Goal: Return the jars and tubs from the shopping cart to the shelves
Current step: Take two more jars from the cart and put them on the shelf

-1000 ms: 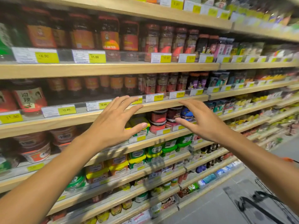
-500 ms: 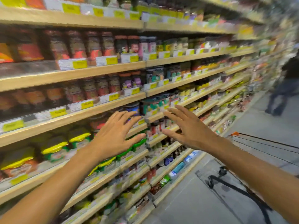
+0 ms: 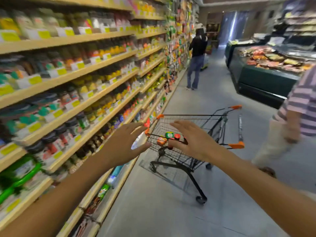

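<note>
A few small jars and tubs (image 3: pixel 168 138) left low in the shopping cart (image 3: pixel 188 127), bunched near its front corner by the shelves (image 3: pixel 82 106); one green-topped, some red, too blurry to name. Half a second ago only shelf rows ahead and just the cart's rim at the edge; now turned round to face the cart down the aisle; so, likely, off to fetch the next jar. Left hand (image 3: pixel 125 144) stretched out, fingers spread wide, holding nothing, in front of the cart's near left corner; right hand (image 3: pixel 193 141) the same, wide and bare, over the near edge of the basket. Not yet touching any jar. Beyond, a person in a striped top (image 3: pixel 301 106) at the right, another shopper (image 3: pixel 196 53) far down by the shelves; a chilled meat counter (image 3: pixel 266 65) across the floor.
</note>
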`<control>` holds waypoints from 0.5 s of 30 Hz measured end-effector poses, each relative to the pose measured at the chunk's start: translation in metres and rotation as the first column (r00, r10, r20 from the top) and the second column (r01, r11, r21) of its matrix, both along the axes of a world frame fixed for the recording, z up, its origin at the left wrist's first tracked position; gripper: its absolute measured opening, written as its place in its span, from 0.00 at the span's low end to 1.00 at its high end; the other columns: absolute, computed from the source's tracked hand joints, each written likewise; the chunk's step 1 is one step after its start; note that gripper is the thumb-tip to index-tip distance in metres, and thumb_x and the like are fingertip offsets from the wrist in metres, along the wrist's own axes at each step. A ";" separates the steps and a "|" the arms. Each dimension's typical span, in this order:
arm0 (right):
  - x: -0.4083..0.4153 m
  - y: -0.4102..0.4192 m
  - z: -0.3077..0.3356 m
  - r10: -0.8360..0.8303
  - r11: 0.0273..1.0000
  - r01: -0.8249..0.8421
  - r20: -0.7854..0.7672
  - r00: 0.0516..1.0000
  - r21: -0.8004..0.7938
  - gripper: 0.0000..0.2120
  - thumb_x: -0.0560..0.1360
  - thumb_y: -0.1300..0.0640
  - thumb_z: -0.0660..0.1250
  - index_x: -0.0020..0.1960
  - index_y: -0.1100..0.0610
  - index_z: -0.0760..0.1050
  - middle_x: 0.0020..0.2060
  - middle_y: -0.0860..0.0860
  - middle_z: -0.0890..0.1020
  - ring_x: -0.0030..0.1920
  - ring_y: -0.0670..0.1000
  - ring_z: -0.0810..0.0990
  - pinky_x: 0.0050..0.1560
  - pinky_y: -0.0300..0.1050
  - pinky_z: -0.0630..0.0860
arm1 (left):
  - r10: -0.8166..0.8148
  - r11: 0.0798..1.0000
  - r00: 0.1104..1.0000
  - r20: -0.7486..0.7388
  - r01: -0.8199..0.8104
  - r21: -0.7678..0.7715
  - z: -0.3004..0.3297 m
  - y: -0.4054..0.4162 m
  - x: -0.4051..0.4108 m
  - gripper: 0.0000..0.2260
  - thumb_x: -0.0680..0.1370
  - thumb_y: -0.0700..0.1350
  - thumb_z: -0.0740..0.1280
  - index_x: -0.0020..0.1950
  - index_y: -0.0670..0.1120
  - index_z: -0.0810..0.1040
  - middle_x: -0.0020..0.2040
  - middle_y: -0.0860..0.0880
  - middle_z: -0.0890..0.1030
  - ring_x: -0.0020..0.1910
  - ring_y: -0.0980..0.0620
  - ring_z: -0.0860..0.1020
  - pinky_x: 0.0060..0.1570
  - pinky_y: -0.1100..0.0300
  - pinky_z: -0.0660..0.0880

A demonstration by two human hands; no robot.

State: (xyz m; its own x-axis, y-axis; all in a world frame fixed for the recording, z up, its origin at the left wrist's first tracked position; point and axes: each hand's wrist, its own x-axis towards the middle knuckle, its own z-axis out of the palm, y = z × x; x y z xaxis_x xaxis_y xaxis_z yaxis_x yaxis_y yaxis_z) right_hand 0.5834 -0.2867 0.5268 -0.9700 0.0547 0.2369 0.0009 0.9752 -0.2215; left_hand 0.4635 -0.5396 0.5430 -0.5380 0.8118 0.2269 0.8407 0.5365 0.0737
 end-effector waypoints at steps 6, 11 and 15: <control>0.022 0.068 -0.043 -0.130 0.986 0.139 0.096 0.987 -0.094 0.35 0.78 0.33 0.58 0.79 0.50 0.60 0.77 0.49 0.65 0.77 0.50 0.60 0.75 0.48 0.58 | -0.147 0.989 0.984 0.101 0.145 0.030 -0.044 0.089 -0.018 0.34 0.77 0.69 0.52 0.75 0.50 0.70 0.74 0.48 0.70 0.74 0.48 0.67 0.74 0.50 0.63; -0.007 0.117 -0.068 -0.208 0.967 0.221 0.111 0.972 -0.125 0.33 0.78 0.35 0.61 0.78 0.48 0.61 0.75 0.48 0.68 0.75 0.51 0.65 0.71 0.48 0.65 | -0.169 0.986 0.974 0.151 0.167 0.027 -0.078 0.130 -0.053 0.34 0.77 0.70 0.51 0.76 0.51 0.67 0.76 0.51 0.67 0.74 0.50 0.65 0.74 0.53 0.60; -0.059 0.146 -0.093 -0.229 0.957 0.252 0.156 0.961 -0.146 0.35 0.77 0.34 0.61 0.78 0.47 0.59 0.76 0.49 0.67 0.75 0.51 0.64 0.73 0.52 0.67 | -0.157 0.988 0.973 0.171 0.152 0.041 -0.108 0.156 -0.107 0.33 0.78 0.69 0.53 0.77 0.52 0.66 0.76 0.52 0.67 0.75 0.50 0.65 0.74 0.52 0.61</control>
